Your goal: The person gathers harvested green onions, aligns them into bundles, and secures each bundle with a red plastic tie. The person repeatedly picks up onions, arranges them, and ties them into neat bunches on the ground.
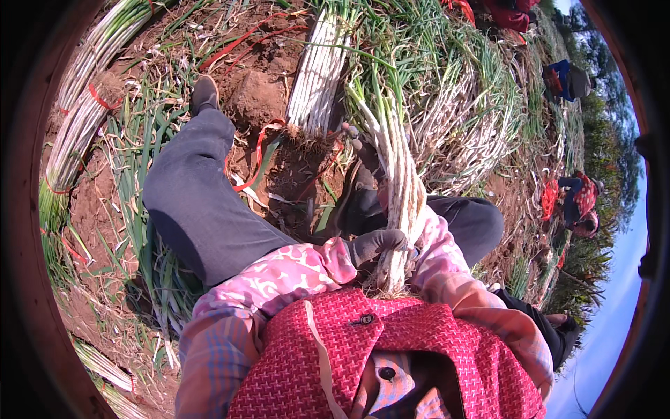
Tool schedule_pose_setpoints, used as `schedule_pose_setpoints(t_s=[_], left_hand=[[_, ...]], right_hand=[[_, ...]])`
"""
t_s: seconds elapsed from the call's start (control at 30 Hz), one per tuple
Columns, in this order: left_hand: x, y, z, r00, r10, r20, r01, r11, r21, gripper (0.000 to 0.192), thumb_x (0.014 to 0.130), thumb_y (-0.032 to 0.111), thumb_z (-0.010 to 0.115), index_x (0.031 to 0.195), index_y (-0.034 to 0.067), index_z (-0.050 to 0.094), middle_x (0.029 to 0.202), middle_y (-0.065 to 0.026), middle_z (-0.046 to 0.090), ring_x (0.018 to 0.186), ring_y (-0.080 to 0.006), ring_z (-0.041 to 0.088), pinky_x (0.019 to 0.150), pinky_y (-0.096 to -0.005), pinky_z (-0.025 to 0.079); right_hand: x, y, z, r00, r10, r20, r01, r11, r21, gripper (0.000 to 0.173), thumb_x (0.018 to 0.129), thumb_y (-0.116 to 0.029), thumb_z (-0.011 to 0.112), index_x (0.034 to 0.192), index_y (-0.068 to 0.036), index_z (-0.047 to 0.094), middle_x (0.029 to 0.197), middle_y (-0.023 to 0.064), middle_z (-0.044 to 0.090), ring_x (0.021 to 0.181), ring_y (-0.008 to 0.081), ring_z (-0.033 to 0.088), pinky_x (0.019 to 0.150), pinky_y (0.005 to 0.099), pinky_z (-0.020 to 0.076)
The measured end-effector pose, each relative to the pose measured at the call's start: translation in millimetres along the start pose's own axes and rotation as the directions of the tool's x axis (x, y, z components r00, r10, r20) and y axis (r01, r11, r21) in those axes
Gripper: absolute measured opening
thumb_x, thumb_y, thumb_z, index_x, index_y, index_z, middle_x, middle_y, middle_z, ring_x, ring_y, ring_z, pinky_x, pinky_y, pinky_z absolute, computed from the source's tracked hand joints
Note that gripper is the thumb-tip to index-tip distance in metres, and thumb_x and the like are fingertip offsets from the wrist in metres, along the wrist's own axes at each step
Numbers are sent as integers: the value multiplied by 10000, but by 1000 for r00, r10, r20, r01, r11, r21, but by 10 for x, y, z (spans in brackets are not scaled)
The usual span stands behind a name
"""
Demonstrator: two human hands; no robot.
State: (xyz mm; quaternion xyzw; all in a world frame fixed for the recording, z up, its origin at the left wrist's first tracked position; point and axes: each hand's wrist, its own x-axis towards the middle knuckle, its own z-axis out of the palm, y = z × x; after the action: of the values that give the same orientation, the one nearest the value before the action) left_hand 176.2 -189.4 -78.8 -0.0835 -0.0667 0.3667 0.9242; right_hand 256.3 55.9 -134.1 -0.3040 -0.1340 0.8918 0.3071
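Note:
A loose bundle of long white-stemmed green onions (pixel 400 183) stands on a slant before my chest, its roots against my red vest and its green leaves pointing away. My left hand (pixel 379 246), in a dark glove, grips the stems just above the roots. Behind the bundle is my right hand (pixel 366 149), also gloved; its fingers show beside the upper stems and the bundle leans along that forearm. Most of this palm is hidden. Just beyond, a neat onion bundle (pixel 320 73) lies on the soil with its roots towards me.
A large heap of onions (pixel 466 120) spreads to the right. Tied onion bundles (pixel 78 136) lie at the left. Red plastic ties (pixel 259 152) and a big soil clod (pixel 257 99) lie between my legs. Co-workers (pixel 578 201) are at the right and upper right.

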Motion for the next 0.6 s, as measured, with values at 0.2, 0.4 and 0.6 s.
schedule_pose_setpoints(t_s=[0.2,0.4,0.6], left_hand=[[-29,62,50,997,-69,27,67,996,51,405,926,223,685,1230,-34,611,966,-129,710,837,-242,718,762,-398,612],[143,86,286,991,-115,64,111,992,67,401,916,213,689,1223,-36,616,971,-134,709,842,-244,721,765,-393,615],[323,383,361,995,-55,-79,68,982,178,397,909,205,692,1215,-38,620,974,-138,709,842,-246,721,769,-390,617]], right_hand=[[98,-317,875,961,-85,265,12,964,266,596,969,-396,685,1370,20,541,1047,130,685,844,248,674,789,343,578],[-747,-1023,1458,899,-281,336,237,957,164,645,958,-398,693,1388,47,513,1053,144,674,841,259,671,787,351,579],[-929,-1744,916,802,-595,40,566,738,-368,440,957,-357,676,1267,-47,645,1133,106,726,976,253,703,877,428,597]])
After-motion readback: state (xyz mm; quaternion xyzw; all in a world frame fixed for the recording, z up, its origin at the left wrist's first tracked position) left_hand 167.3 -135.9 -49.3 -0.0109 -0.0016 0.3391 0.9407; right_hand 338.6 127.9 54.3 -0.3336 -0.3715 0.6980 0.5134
